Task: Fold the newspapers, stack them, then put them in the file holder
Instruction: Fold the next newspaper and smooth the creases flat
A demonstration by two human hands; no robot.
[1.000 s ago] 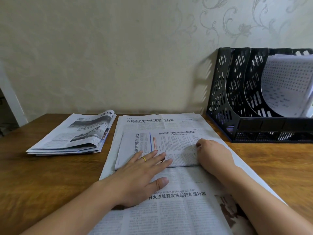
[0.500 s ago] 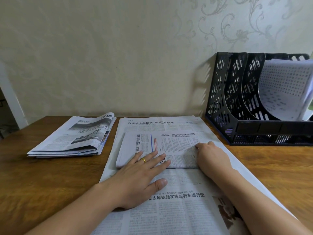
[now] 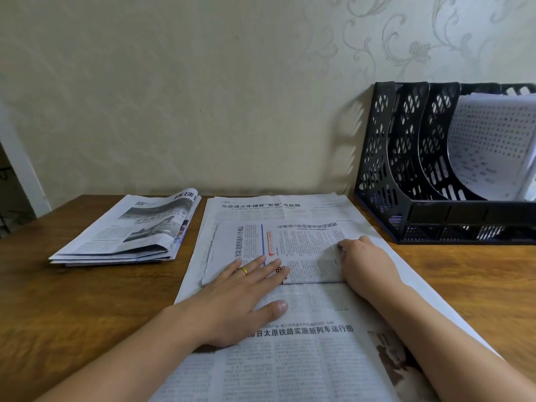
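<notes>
Both hands point(image 3: 246, 297) unmoved since before, flat on folded newspaper point(image 3: 304, 250).

Soft, even daylight, moderately bright, no glare. The file holder point(image 3: 406, 175) throws a faint patterned shadow leftward onto the wall point(image 3: 203, 97), so light comes from the right. Wide-angle bending shows at the edges; focus is slightly soft, and small newspaper point(image 3: 290, 358) print is unreadable.
</notes>
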